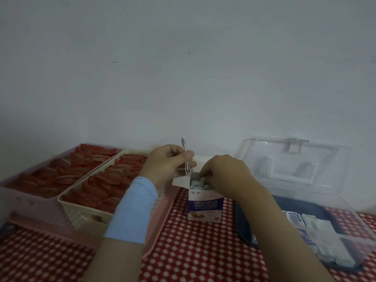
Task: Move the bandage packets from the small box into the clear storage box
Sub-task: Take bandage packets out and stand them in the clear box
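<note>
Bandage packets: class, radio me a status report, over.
Left hand grips sheaf of packets. Right hand in small box, pinching more. Clear storage box open, nothing blocking.

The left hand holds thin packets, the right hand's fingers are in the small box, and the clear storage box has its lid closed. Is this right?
Not quite. The head view shows the clear storage box with its lid open, raised behind it. The rest holds: the left hand holds thin packets and the right hand has its fingers in the small box.
</note>
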### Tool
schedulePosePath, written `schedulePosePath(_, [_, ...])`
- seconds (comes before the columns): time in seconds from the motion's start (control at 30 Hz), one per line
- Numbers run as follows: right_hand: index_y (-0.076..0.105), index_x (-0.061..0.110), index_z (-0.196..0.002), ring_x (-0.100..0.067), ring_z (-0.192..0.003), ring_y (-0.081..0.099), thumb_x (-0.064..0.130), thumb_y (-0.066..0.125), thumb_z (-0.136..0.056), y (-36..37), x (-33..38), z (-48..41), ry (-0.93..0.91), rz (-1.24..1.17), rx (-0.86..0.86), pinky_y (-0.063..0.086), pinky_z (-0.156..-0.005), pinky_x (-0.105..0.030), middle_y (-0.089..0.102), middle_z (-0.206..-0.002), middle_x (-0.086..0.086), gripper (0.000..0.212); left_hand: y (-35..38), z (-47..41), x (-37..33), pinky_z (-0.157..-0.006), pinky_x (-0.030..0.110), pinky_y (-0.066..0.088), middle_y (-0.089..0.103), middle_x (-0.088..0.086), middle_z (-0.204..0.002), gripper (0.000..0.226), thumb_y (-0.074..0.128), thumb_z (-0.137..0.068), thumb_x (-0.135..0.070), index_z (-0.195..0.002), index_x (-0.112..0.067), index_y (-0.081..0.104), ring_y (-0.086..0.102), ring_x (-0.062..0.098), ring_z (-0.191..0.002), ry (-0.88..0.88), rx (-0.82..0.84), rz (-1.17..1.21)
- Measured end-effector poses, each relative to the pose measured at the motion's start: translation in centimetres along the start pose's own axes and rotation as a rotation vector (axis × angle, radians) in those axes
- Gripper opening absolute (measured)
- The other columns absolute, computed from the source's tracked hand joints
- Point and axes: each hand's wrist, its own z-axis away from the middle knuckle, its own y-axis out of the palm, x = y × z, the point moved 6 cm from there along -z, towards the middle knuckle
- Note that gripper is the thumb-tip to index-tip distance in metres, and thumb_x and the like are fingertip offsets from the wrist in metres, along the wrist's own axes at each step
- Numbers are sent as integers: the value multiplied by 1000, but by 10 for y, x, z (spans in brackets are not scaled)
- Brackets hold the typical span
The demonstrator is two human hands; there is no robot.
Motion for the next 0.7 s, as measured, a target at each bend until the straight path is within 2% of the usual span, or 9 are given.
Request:
schedulePosePath(0.13, [77,35,-92,0,-80,65,25,68,-92,-13,-12,3,25,-356,-71,54,-75,-23,73,-92,18,13,-4,0,-1,-82,47,61,74,13,-79,18,77,-85,-12,-85,-3,61,75,31,-87,24,-14,-55])
schedulePosePath(0.2, [80,34,-86,1,-77,66,23,72,-89,-12,-14,4,19,-517,-34,57,-75,-24,73,-85,19,13,-5,1,-2,-83,48,61,74,13,-80,18,76,-85,-12,-85,-3,61,75,30,-86,25,-14,-57])
schedulePosePath(0.33, [80,32,-80,1,-76,67,18,74,-87,-5,-16,5,10,-585,45,57,-75,-23,74,-81,16,17,-3,2,-2,-81,47,61,74,8,-76,17,75,-86,-9,-85,-4,59,74,28,-82,10,-4,-56])
schedulePosePath(0.43, [78,28,-91,4,-58,60,18,68,-94,-17,-23,5,48,-648,-121,47,-60,-13,70,-84,16,14,-2,3,-3,-80,45,62,73,6,-73,16,74,-86,-7,-84,-4,58,74,26,-79,3,-9,-65])
schedulePosePath(0.5, [74,29,-98,3,-60,56,19,61,-98,-27,-27,6,62,-674,-275,40,-56,-9,66,-87,17,16,-2,2,-3,-79,44,62,73,7,-73,16,74,-85,-7,-83,-5,59,74,27,-80,8,-25,-70])
schedulePosePath(0.6, [71,32,-97,-1,-58,57,17,59,-100,-39,-26,9,-3,-756,-364,43,-55,-9,64,-78,15,19,-4,2,-4,-73,38,62,72,9,-76,15,74,-86,-7,-81,-5,60,74,26,-80,18,-41,-60])
schedulePosePath(0.7, [73,29,-96,-4,-55,57,14,62,-97,-48,-20,13,-109,-866,-361,51,-61,-17,66,-69,9,19,7,8,-5,-65,30,60,70,14,-90,17,71,-85,-13,-92,0,62,72,19,-74,-53,109,65])
